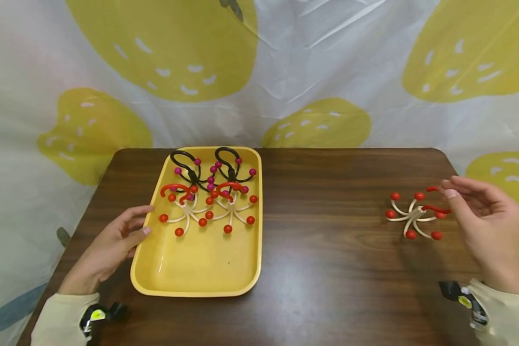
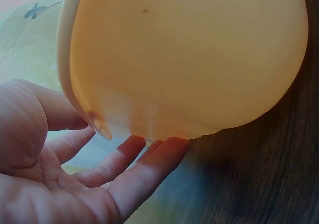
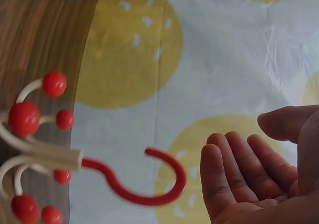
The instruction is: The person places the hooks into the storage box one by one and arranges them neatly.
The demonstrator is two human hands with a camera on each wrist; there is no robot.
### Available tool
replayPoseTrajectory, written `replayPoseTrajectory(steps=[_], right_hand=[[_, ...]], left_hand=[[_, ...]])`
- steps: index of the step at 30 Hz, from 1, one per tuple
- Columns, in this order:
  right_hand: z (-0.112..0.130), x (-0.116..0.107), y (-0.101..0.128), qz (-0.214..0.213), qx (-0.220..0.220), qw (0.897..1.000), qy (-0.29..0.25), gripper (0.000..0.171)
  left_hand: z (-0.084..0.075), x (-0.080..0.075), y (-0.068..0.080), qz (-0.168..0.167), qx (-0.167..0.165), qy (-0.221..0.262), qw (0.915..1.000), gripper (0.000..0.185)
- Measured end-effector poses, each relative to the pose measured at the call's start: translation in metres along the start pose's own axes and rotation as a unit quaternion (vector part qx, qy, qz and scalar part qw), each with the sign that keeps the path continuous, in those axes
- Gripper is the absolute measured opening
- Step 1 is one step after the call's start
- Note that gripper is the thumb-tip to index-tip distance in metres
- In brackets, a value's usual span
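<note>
The right hand's fingers [image 3: 234, 169] are loosely spread and gently curved, palm open, holding nothing; the right hand [image 1: 486, 218] hovers at the right end of the table, its fingertips just beside the red hook of a red-and-cream hanger [image 1: 415, 216] that lies flat on the wood, hook toward the hand. In the right wrist view the hook [image 3: 144, 184] curls in clear space just short of the fingers, not touching them, with the hanger's cream arms and red ball tips [image 3: 25, 119] at the left edge. The left hand's fingers [image 2: 149, 169] are straight and relaxed, gripping nothing; whether their tips touch the outer wall of the yellow tray [image 2: 189, 59] or stop just short of it cannot be told. The left hand [image 1: 112, 240] rests on the table at the tray's left rim [image 1: 149, 226]. Inside the tray, toward its far end, lie two more red-and-cream hangers [image 1: 190, 209] side by side, and beyond them two black hangers [image 1: 190, 170] with magenta ball tips. The tray sits left of centre on a dark wooden table [image 1: 328, 269], well apart from the lone hanger. Behind hangs a white cloth [image 1: 285, 72] printed with large yellow shapes.
</note>
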State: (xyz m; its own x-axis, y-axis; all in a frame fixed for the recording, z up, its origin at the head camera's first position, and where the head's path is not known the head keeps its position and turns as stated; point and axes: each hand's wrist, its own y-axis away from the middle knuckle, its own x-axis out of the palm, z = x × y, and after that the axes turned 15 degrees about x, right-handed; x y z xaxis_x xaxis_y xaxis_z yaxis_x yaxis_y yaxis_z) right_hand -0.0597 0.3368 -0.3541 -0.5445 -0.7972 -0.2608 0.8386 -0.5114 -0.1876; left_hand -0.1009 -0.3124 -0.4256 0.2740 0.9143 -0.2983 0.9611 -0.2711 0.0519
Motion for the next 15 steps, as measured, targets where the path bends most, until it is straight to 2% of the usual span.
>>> replayPoseTrajectory(steps=[5,10,12,15], right_hand=[[-0.013,-0.008,-0.003,-0.046,0.006,0.998,0.041,0.025],[-0.029,-0.019,-0.007,-0.066,0.033,0.997,-0.012,0.025],[-0.034,-0.023,-0.009,-0.07,0.049,0.996,-0.014,0.026],[-0.04,-0.025,-0.012,-0.072,0.084,0.993,0.028,0.028]], left_hand=[[0.001,-0.001,0.003,-0.004,0.001,-0.002,1.0,0.06],[0.001,0.0,0.003,-0.004,0.005,-0.008,0.9999,0.06],[0.001,0.001,0.002,-0.004,0.008,-0.01,0.9999,0.059],[0.0,0.001,0.002,-0.004,0.013,-0.007,0.9999,0.058]])
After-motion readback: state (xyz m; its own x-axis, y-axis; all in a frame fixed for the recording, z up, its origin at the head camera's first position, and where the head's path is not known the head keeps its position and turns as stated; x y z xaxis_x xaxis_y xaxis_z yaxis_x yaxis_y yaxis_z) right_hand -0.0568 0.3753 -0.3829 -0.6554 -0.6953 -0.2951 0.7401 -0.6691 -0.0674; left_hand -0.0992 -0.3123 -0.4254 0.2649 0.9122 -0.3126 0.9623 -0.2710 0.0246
